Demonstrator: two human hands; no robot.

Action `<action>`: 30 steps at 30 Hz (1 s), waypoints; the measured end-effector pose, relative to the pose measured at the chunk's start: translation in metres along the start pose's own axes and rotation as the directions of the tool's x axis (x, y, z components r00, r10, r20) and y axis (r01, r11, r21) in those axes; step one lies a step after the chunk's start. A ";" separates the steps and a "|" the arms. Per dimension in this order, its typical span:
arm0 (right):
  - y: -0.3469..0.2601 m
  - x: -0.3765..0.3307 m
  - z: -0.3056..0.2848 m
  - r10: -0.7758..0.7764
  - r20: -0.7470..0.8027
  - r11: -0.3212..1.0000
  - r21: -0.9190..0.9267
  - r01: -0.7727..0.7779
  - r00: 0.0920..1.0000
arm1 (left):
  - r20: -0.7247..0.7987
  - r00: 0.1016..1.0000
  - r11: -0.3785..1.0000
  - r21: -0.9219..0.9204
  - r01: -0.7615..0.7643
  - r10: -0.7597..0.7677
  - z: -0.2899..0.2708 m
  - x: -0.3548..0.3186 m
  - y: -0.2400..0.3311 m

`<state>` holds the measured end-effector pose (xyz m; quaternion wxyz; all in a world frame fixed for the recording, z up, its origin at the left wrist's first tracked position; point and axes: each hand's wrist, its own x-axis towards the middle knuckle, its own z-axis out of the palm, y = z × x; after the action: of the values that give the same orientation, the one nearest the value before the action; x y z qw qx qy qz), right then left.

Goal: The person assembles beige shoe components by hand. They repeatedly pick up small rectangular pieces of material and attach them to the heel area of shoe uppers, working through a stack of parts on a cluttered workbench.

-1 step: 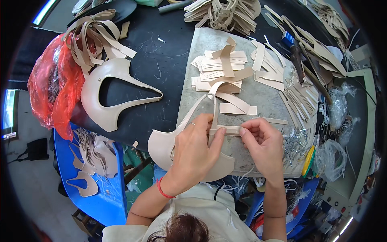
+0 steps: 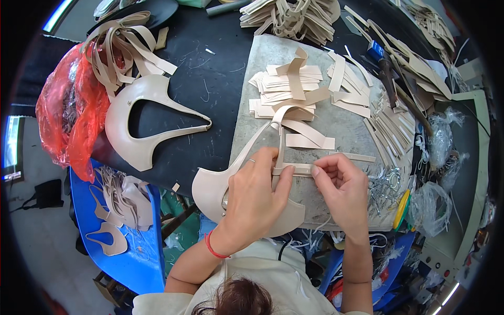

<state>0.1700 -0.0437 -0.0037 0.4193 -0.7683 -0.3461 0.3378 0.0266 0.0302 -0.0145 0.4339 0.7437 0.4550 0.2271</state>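
A beige shoe upper [image 2: 210, 190] lies at the table's near edge, its two narrow arms meeting at the top. My left hand [image 2: 255, 197] covers its middle, with fingers and thumb closed on the upper and on one end of a short beige strip [image 2: 298, 169]. That strip runs sideways across the upper's right arm. At its other end, my right hand [image 2: 344, 191] pinches the strip between thumb and fingertips. Just beyond the hands, a curved beige strap [image 2: 294, 111] arches over the upper's tip. What lies under my left palm is hidden.
A second upper [image 2: 119, 122] lies left on the black table, beside a red plastic bag [image 2: 79, 115]. Stacked strips [image 2: 289, 79] cover the grey board's [image 2: 252, 68] far part. Metal clips [image 2: 386, 186] and a hammer [image 2: 386, 73] are at right. A blue bin [image 2: 142, 268] stands lower left.
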 end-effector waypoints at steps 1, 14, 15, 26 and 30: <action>-0.003 0.000 0.001 -0.043 -0.001 0.996 -0.075 0.043 0.999 | -0.022 0.999 0.999 0.038 -0.029 0.030 0.003 0.001 0.002; -0.020 -0.007 -0.027 -0.421 0.172 0.882 -0.149 0.446 0.891 | 0.109 0.991 0.963 -0.266 -0.049 0.081 -0.019 -0.021 -0.003; -0.023 -0.008 -0.021 -0.432 0.216 0.879 -0.118 0.463 0.875 | 0.105 0.989 0.947 -0.313 -0.068 0.106 -0.021 -0.026 -0.004; -0.039 -0.015 -0.005 -0.393 0.474 0.902 0.030 0.431 0.788 | -0.031 0.927 0.921 -0.101 -0.376 0.375 -0.045 -0.040 -0.007; -0.033 -0.026 0.012 -0.475 0.379 0.880 0.216 0.423 0.794 | 0.104 0.993 0.824 -0.567 0.019 0.049 -0.049 -0.058 -0.004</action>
<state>0.1380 -0.0468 0.0263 0.4480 -0.5461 -0.5797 0.4061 -0.0394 0.0022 0.0111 0.6583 0.5966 0.3359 0.3127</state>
